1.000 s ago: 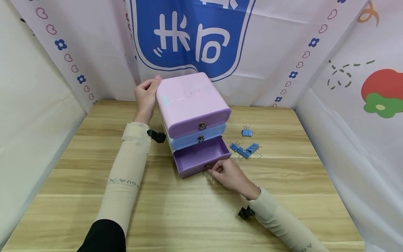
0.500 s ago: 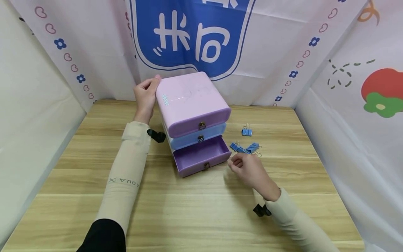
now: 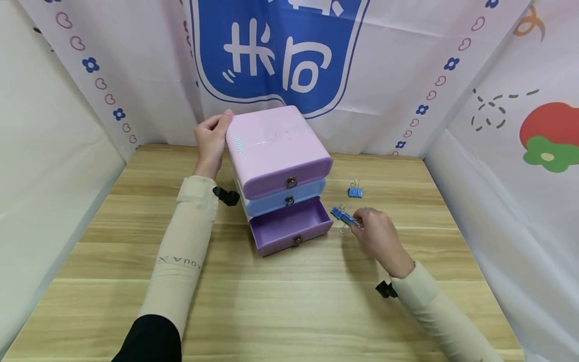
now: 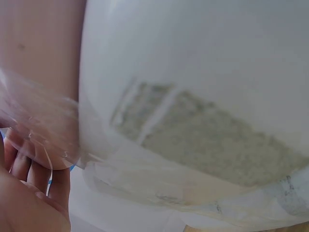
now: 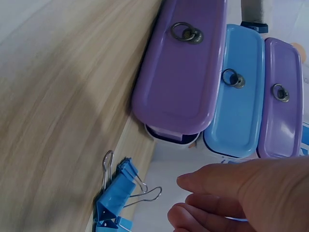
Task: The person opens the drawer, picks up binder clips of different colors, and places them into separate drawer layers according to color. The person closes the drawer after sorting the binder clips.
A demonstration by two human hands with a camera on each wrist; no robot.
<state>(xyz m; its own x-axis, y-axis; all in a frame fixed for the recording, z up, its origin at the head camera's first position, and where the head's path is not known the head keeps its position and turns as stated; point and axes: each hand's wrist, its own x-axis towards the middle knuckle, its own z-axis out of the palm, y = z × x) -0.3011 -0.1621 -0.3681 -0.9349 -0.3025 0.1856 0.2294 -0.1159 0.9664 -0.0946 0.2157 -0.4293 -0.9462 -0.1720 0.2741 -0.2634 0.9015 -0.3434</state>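
A small three-drawer desktop organizer stands on the table, with pink top, a blue middle drawer and an empty purple bottom drawer pulled out. At its back left top corner, my left hand grips it, thumb on the top edge; the fingers behind are partly hidden. Blue binder clips lie right of the open drawer. Over them my right hand reaches, fingertips at the clips and covering part of them. In the right wrist view a gap shows between thumb and fingers, beside the clips.
Another blue binder clip stands farther back, right of the organizer. A wood-grain table lies below, with a printed cloth hanging behind it and white cloth at both sides.
My right hand has left the bottom drawer's ring pull and moved right and back to the binder clips. The left hand and the organizer stay in place.
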